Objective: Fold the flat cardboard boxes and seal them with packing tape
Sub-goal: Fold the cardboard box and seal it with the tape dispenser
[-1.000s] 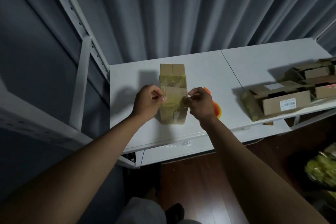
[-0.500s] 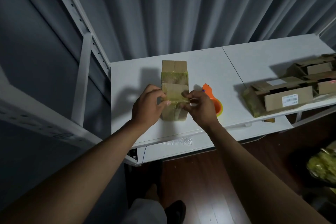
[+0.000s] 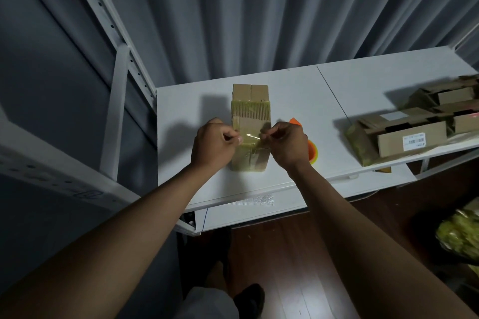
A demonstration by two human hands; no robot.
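Scene: A person stood at a white bench (image 3: 285, 90) in a dim room, arms stretched forward and down over a small cardboard box (image 3: 251, 111).
Box: It lay lengthwise on the bench, away from the front edge, its two far flaps meeting at a centre seam. Yellowish tape already wrapped a band across its far half and much of its near end.
Tape strip: A clear strip of packing tape (image 3: 250, 138) was stretched across the box's near half, glinting between the two hands.
Left hand: The left hand (image 3: 213, 146) sat at the box's left side, its grip curled, thumb and forefinger pinching the strip's left end.
Right hand: The right hand (image 3: 286, 144) sat at the box's right side, its grip likewise curled and pinching the strip's right end.
Dispenser: An orange tape dispenser (image 3: 312, 150) rested on the bench just beyond the right hand, mostly hidden by it.
Other boxes: A heap of cardboard boxes (image 3: 414, 129), one carrying a white barcode label, lay well apart at the bench's right end.
Surroundings: Grey curtains (image 3: 259, 13) hung behind the bench; a white metal shelving frame (image 3: 116, 65) rose at left; dark wooden floor (image 3: 298, 267) showed below.
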